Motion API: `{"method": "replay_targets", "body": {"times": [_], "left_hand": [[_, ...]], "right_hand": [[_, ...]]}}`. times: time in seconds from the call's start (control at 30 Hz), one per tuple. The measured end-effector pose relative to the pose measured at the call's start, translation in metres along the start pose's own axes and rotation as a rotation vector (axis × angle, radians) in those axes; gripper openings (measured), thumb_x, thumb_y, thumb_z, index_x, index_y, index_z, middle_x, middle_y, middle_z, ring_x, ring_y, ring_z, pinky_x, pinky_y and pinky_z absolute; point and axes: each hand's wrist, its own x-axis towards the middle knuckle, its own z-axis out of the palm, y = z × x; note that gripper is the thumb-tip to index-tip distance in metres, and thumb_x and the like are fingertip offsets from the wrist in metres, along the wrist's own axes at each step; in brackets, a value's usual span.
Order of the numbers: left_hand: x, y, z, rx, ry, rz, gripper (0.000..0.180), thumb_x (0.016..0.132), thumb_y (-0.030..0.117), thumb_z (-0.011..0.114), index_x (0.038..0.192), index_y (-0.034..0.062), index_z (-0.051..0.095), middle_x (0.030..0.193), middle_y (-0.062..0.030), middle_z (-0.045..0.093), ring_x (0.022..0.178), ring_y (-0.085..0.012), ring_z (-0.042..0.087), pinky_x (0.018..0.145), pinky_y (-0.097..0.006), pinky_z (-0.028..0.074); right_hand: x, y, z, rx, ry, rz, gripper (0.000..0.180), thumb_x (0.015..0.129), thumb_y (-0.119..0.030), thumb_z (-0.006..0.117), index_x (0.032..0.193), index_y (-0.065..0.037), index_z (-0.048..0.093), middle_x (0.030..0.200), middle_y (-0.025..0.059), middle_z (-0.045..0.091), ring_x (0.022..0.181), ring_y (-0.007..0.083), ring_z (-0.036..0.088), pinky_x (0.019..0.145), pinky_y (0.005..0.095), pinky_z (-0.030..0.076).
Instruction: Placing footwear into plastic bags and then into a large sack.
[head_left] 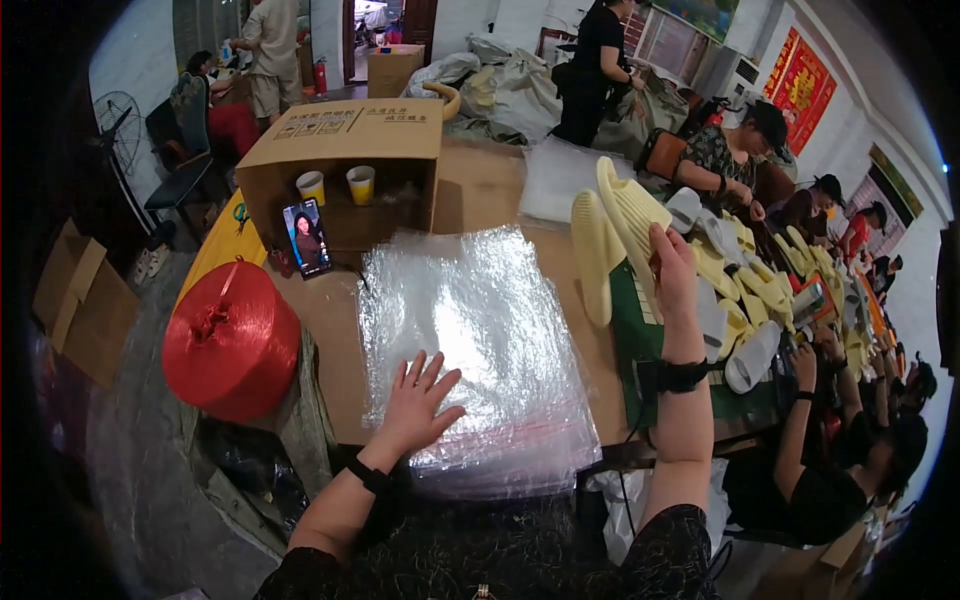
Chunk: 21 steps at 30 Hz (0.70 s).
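Observation:
A stack of clear plastic bags (480, 300) lies in front of me on the brown table. My left hand (418, 405) rests on its near left part, fingers spread and holding nothing. To the right of the stack, my right hand (674, 268) has its fingers closed on the edge of a pale yellow slide slipper (632, 205), whose ribbed surface shows. Another pale yellow slipper (591, 260) stands close against its left side; whether my fingers reach that one too is hidden. Below them is a green mat (632, 345).
Many yellow and grey slippers (765, 285) cover the table on the right, with several people working around it. Left of the bags are a big red twine roll (232, 338), a propped phone (307, 240) and an open cardboard box (340, 135) holding two cups. More plastic sheets (570, 180) lie behind.

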Motion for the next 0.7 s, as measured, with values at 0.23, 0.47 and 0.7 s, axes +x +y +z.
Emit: {"method": "replay_targets", "body": {"times": [0.23, 0.47, 0.7], "left_hand": [[0.001, 0.001, 0.002, 0.026, 0.009, 0.018, 0.060, 0.092, 0.054, 0.053, 0.140, 0.0176, 0.052, 0.153, -0.0176, 0.035, 0.145, -0.0400, 0.024, 0.118, -0.056, 0.010], [-0.001, 0.001, 0.002, 0.005, 0.017, 0.005, 0.060, 0.092, 0.055, 0.053, 0.139, 0.0185, 0.053, 0.153, -0.0173, 0.036, 0.144, -0.0402, 0.025, 0.118, -0.055, 0.011], [-0.002, -0.001, 0.000, 0.020, 0.038, 0.009, 0.060, 0.091, 0.054, 0.055, 0.139, 0.0179, 0.053, 0.152, -0.0171, 0.037, 0.143, -0.0402, 0.026, 0.118, -0.055, 0.011]], "right_hand": [[-0.033, 0.053, 0.034, 0.096, -0.230, 0.189, 0.019, 0.097, -0.022, 0.061, 0.104, -0.005, 0.062, 0.082, -0.0032, 0.059, 0.065, 0.0055, 0.052, 0.061, 0.0205, 0.043], [-0.080, 0.093, 0.044, -0.617, -0.351, 0.101, 0.030, 0.087, -0.023, 0.070, 0.103, 0.002, 0.064, 0.081, 0.0108, 0.066, 0.072, 0.0189, 0.064, 0.067, 0.0309, 0.052], [-0.080, 0.114, 0.040, -0.971, -0.251, 0.077, 0.055, 0.083, -0.042, 0.073, 0.118, -0.001, 0.059, 0.113, 0.0198, 0.062, 0.101, 0.0336, 0.063, 0.085, 0.0418, 0.051]]}}
